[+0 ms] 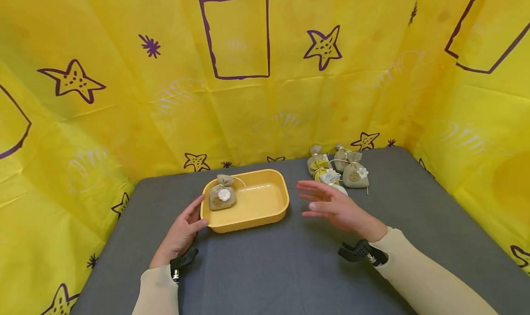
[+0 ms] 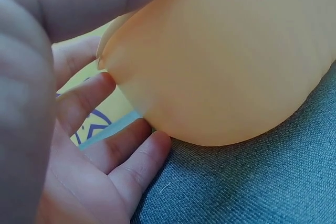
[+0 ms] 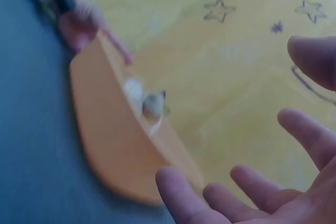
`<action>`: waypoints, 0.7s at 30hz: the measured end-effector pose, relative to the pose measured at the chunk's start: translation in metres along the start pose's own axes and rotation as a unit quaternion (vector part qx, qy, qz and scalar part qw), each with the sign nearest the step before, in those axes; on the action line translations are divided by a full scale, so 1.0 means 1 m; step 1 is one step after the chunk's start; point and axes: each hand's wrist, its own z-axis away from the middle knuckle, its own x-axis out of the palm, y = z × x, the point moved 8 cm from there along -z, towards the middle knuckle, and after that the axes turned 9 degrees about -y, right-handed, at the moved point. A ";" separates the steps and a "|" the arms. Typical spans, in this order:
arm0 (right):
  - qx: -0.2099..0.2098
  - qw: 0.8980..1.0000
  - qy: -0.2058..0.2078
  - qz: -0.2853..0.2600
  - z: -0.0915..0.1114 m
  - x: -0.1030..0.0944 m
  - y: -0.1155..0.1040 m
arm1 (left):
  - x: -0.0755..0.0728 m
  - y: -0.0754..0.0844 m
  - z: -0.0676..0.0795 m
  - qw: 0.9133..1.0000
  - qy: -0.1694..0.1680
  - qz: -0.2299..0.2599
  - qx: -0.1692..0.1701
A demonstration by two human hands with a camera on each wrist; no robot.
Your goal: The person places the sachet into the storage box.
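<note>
A shallow yellow tray (image 1: 260,202) lies on the grey cloth. In its left end rests a beige drawstring pouch (image 1: 219,202) with a white flower. My left hand (image 1: 180,232) holds the tray's left end, thumb by the front corner and fingers along the outer wall; in the left wrist view the fingertips (image 2: 152,145) touch that wall. To the tray's right my right hand (image 1: 335,207) hovers with its fingers spread and nothing in them. Just beyond it sit several pouches, among them a beige one with a flower (image 1: 355,174) and a whitish one (image 1: 331,178), partly hidden by the hand.
A yellow curtain (image 1: 236,122) with purple drawings surrounds the table at the back and sides. The grey tablecloth (image 1: 265,273) covers the table. Dark wrist straps (image 1: 360,252) sit over beige sleeves (image 1: 430,273).
</note>
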 end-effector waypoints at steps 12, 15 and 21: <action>0.021 0.999 0.032 -0.033 0.104 -0.046 0.014 | 0.000 -0.002 -0.001 1.000 0.003 -0.012 -0.001; 0.038 0.997 0.050 -0.034 0.121 -0.057 0.018 | 0.000 -0.001 0.000 1.000 0.007 -0.015 -0.003; 0.058 0.994 0.094 0.021 0.139 -0.075 0.017 | 0.000 -0.001 0.001 1.000 0.007 -0.012 -0.004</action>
